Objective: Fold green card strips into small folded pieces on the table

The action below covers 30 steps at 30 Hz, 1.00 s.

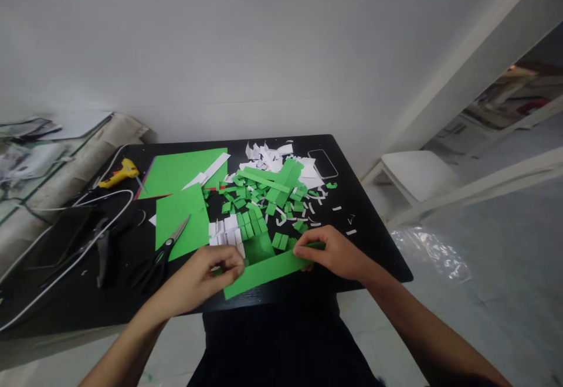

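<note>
A long green paper strip (268,274) slants across the front of the black table. Its right end is pinched between the thumb and fingers of my right hand (332,252). Over the strip's left end is my left hand (215,270), its fingers curled and the thumb tip close to the index finger; what lies between them is too small to make out. Just behind the strip stand folded green pieces (251,224), a green box-like paper form (259,247) and folded white pieces (226,230). My left hand partly hides the white ones.
Green paper scraps (246,190) and white paper scraps (268,155) are heaped at the back. Black-handled scissors (160,255) rest partly on a green sheet (182,217). A yellow glue gun (122,173) and a white cable (118,214) lie left. A white chair (413,173) stands right.
</note>
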Motion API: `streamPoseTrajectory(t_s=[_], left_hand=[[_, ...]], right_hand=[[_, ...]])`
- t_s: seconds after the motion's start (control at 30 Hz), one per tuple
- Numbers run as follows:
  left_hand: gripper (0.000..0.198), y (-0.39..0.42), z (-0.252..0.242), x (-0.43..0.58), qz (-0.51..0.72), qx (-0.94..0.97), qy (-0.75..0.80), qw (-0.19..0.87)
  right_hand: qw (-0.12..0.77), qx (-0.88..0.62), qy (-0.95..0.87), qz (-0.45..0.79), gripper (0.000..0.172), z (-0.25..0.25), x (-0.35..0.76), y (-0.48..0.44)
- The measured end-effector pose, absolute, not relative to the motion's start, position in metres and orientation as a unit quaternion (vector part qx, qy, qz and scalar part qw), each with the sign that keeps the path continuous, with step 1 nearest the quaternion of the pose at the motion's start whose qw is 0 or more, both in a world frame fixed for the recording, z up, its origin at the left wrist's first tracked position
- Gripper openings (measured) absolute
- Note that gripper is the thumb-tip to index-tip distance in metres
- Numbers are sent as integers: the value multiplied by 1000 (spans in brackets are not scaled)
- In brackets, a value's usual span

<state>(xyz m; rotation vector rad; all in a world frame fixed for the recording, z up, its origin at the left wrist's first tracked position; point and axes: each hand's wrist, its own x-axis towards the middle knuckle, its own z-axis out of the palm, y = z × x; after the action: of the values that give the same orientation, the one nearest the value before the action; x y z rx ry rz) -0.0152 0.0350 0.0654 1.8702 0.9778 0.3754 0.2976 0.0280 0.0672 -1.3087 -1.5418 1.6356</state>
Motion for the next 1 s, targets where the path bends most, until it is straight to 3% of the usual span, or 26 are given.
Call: streamPoseTrajectory(t_s=[0.17,0.37,0.47,0.57,0.67,0.87,1.0], left_hand=[[30,42,63,-52,185,740,426,486],[27,38,54,-30,370,596,525,482],[40,31,46,-8,414,539,500,537],[19,28,41,6,417,540,501,532],[21,27,42,17,402,566,486,530],[8,21,40,32,374,566,444,585],[27,18,35,27,379,543,396,637]], right_hand=[[295,-506,-561,585,41,72,316,32],[392,-518,-517,558,41,56,296,20],[419,-506,-496,567,41,44,282,11],[355,-502,-553,563,29,40,279,6],[277,-489,-602,567,18,43,278,5],[343,-469,-597,553,15,49,255,8],[355,-473,-587,553,16,44,245,9]])
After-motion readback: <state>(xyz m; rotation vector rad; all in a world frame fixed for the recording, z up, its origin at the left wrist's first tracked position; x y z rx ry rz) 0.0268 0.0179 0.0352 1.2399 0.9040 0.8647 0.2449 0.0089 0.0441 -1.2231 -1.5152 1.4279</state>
